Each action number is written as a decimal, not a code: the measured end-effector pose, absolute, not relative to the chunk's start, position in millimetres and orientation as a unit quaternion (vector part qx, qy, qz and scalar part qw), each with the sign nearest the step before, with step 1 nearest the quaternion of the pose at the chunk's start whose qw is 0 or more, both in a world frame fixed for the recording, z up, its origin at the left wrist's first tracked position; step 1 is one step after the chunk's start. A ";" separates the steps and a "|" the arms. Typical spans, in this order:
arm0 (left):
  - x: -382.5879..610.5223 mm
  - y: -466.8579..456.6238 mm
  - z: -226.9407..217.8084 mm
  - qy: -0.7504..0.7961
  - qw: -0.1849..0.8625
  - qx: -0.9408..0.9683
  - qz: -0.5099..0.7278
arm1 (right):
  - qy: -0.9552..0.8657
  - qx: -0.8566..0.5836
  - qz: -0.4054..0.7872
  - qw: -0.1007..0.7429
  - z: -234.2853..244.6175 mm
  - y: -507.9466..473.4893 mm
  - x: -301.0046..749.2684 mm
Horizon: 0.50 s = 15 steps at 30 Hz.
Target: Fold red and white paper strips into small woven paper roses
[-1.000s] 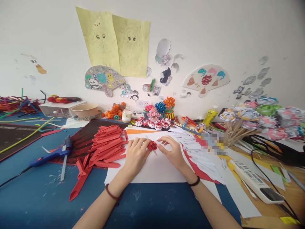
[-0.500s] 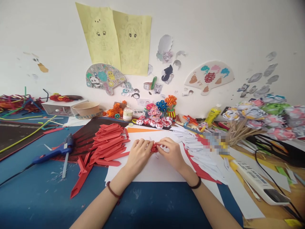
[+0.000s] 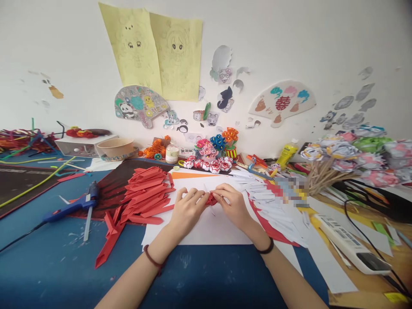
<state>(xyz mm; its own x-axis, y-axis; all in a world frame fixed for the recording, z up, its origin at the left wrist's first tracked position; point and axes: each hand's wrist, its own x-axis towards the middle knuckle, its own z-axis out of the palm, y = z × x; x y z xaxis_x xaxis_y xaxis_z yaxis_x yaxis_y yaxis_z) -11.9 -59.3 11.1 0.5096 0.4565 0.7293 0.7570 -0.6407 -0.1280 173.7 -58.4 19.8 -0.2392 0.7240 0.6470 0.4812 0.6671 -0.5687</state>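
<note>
Where both hands meet over the white sheet point(image 3: 209, 229) on the desk point(image 3: 48, 266), a small red folded paper piece point(image 3: 211, 199) sits pinched between them. Head view: left hand point(image 3: 186, 210) fingers closed on its left side, right hand point(image 3: 232, 207) fingers closed on its right. Piece mostly hidden; only a crumpled, creased red patch shows. Stack of red folded strips point(image 3: 144, 195) lies just left; white strips point(image 3: 267, 201) just right.

White wall point(image 3: 289, 34) w/ yellow drawings point(image 3: 154, 51) & paper cutouts, blue-topped desk point(image 3: 38, 266) below, soft daylight.
</note>
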 end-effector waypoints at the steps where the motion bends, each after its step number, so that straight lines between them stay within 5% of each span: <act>1: -12.1 -59.7 10.8 -0.360 0.223 -0.841 -0.336 | -0.779 -0.385 0.124 0.479 19.7 -58.5 173.6; 15: -10.7 -65.5 7.3 -0.376 0.231 -0.832 -0.337 | -0.825 -0.347 0.033 0.445 14.6 -63.6 174.0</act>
